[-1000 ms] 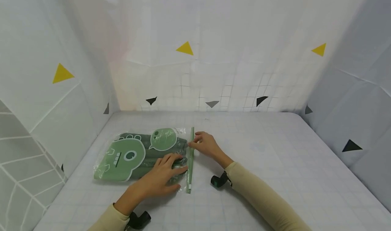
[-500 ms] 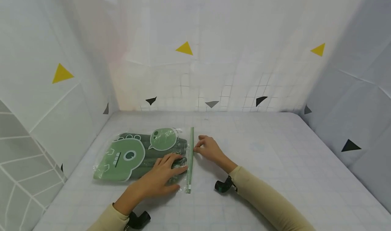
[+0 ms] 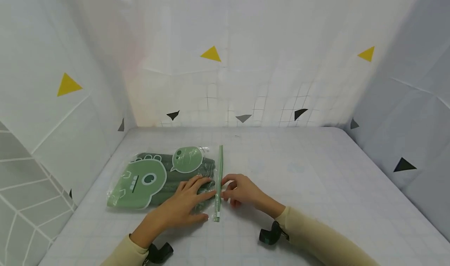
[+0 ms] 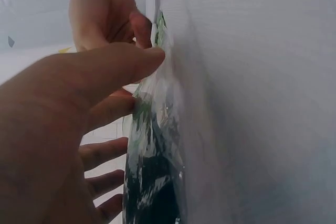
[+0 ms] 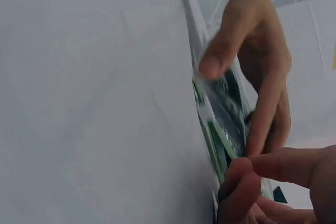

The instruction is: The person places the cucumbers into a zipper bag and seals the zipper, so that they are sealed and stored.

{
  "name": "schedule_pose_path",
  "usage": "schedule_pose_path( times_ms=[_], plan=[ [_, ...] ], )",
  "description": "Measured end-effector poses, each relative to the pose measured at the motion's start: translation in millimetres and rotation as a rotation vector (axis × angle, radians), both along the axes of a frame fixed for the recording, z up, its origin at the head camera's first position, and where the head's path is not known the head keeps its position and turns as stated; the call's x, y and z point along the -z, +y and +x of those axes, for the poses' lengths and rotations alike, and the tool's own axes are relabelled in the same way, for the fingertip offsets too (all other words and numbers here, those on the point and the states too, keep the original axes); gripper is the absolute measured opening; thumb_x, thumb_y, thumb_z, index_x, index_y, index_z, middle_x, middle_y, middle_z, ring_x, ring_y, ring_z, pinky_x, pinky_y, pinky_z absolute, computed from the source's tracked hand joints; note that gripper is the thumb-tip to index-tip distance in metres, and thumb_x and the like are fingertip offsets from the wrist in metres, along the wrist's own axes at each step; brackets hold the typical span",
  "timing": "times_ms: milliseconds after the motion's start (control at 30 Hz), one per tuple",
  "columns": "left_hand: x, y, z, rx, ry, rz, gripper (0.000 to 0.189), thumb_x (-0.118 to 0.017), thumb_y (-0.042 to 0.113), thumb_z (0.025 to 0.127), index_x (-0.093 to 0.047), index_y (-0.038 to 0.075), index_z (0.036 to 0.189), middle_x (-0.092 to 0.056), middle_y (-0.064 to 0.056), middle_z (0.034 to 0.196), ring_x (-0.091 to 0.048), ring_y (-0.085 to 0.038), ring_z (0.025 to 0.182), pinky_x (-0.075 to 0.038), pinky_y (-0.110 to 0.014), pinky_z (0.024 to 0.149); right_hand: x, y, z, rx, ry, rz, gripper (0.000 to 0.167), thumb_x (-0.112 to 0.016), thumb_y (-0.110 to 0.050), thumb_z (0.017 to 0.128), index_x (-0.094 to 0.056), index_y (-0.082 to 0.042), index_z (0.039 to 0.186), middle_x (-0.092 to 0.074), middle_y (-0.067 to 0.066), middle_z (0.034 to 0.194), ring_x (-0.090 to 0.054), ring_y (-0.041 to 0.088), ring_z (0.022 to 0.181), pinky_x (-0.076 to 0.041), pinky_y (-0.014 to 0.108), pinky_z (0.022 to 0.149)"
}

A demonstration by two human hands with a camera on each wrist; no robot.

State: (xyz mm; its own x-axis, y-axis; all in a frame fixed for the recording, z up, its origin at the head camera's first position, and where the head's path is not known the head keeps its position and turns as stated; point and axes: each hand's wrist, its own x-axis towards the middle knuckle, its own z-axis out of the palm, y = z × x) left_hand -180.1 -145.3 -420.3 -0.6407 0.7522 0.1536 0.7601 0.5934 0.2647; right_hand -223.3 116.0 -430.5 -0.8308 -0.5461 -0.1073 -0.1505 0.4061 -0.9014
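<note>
A clear zip bag (image 3: pixel 149 186) lies flat on the table, printed with green cartoon figures and holding something dark green and folded. Its green zip strip (image 3: pixel 219 172) runs along the right end. My left hand (image 3: pixel 184 205) rests on the bag beside the strip, fingers spread and thumb apart. At the strip's outer side, my right hand (image 3: pixel 246 190) has its fingers bent and pinches the edge between thumb and index finger. In the right wrist view, the green strip (image 5: pixel 214 142) shows a narrow gap just by the right fingertips, which partly cover it.
The white table (image 3: pixel 299 172) has a faint grid and stands between pale hanging sheets (image 3: pixel 263 31) with yellow and black triangles. A black wrist camera (image 3: pixel 270 234) sits below the right hand, another black camera (image 3: pixel 159 253) below the left.
My right hand has slipped off the strip's upper part and moved nearer to me along it, back against its edge. The left hand and the bag stay in place.
</note>
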Motion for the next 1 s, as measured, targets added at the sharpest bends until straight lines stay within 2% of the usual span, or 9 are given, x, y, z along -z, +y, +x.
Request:
schedule_pose_path(
  times_ms=[200,267,333,533,633,767,833,900,1000],
  plan=[
    [2.8,-0.5,-1.1,0.017,0.011,0.022,0.068,-0.079,0.039,0.093,-0.057,0.015,0.152,-0.032,-0.018,0.162,-0.025,-0.045,0.148,-0.032,-0.065,0.103,8.0,0,16.9,-0.149,-0.251,-0.172,0.011,-0.073,-0.007,0.094,-0.075,0.003,0.098,-0.073,0.02,0.081,-0.066,0.018,0.051,-0.055,0.029,0.048],
    [3.4,-0.9,-1.2,0.014,0.013,0.023,0.068,-0.079,0.039,0.093,-0.057,0.015,0.152,-0.033,-0.017,0.162,-0.025,-0.044,0.148,-0.032,-0.064,0.104,8.0,-1,21.4,-0.171,-0.291,-0.195,0.011,-0.073,-0.007,0.094,-0.075,0.004,0.097,-0.074,0.022,0.081,-0.066,0.018,0.051,-0.055,0.029,0.048],
    [3.2,-1.0,-1.2,0.011,0.012,0.025,0.067,-0.079,0.04,0.094,-0.057,0.015,0.152,-0.033,-0.016,0.162,-0.026,-0.041,0.149,-0.032,-0.063,0.104,6.5,-3,25.2,-0.166,-0.285,-0.201,0.01,-0.073,-0.006,0.094,-0.073,0.004,0.095,-0.073,0.022,0.08,-0.067,0.018,0.051,-0.055,0.029,0.048],
    [0.1,0.5,-1.2,0.035,0.046,0.061,0.067,-0.08,0.038,0.093,-0.056,0.015,0.152,-0.034,-0.014,0.161,-0.026,-0.031,0.149,-0.033,-0.06,0.105,-0.9,-9,33.0,-0.091,-0.151,-0.182,0.012,-0.072,-0.005,0.096,-0.066,0.002,0.089,-0.071,0.016,0.079,-0.071,0.026,0.063,-0.058,0.034,0.053],
    [-1.9,1.1,-0.4,0.048,0.054,0.074,0.074,-0.082,0.039,0.091,-0.053,0.012,0.154,-0.033,-0.013,0.161,-0.025,-0.03,0.15,-0.032,-0.06,0.107,-2.6,-12,35.0,-0.079,-0.161,-0.208,0.012,-0.07,-0.004,0.097,-0.062,0.002,0.09,-0.072,0.017,0.079,-0.073,0.03,0.067,-0.059,0.037,0.056],
    [-3.3,3.9,1.4,0.033,0.079,0.074,0.083,-0.086,0.043,0.087,-0.05,0.006,0.152,-0.033,-0.013,0.16,-0.026,-0.03,0.149,-0.031,-0.058,0.11,-1.2,-13,35.6,-0.081,-0.201,-0.255,0.011,-0.07,-0.001,0.095,-0.061,0.003,0.091,-0.071,0.021,0.079,-0.072,0.028,0.066,-0.059,0.034,0.059],
    [-3.2,7.1,2.4,0.019,0.129,0.067,0.077,-0.088,0.046,0.083,-0.057,0.009,0.142,-0.041,-0.01,0.15,-0.035,-0.028,0.141,-0.033,-0.054,0.108,0.3,-13,35.6,-0.076,-0.217,-0.276,0.012,-0.072,-0.001,0.093,-0.061,0.004,0.092,-0.071,0.022,0.08,-0.072,0.026,0.066,-0.059,0.033,0.061],
    [-2.4,11.3,4.1,0.021,0.202,0.036,0.058,-0.089,0.049,0.08,-0.062,0.015,0.119,-0.051,-0.002,0.129,-0.045,-0.02,0.123,-0.036,-0.047,0.103,0.9,-13,35.9,-0.066,-0.235,-0.295,0.014,-0.073,-0.001,0.092,-0.061,0.005,0.092,-0.071,0.022,0.08,-0.072,0.025,0.066,-0.059,0.033,0.062],
    [-1.5,17.8,7.5,0.049,0.322,-0.019,0.045,-0.088,0.051,0.079,-0.055,0.021,0.087,-0.047,0.009,0.093,-0.047,-0.011,0.089,-0.039,-0.037,0.087,1.6,-13,36.3,-0.044,-0.264,-0.327,0.014,-0.074,0.0,0.092,-0.062,0.006,0.094,-0.07,0.021,0.08,-0.071,0.023,0.066,-0.06,0.033,0.063]
  ],
)
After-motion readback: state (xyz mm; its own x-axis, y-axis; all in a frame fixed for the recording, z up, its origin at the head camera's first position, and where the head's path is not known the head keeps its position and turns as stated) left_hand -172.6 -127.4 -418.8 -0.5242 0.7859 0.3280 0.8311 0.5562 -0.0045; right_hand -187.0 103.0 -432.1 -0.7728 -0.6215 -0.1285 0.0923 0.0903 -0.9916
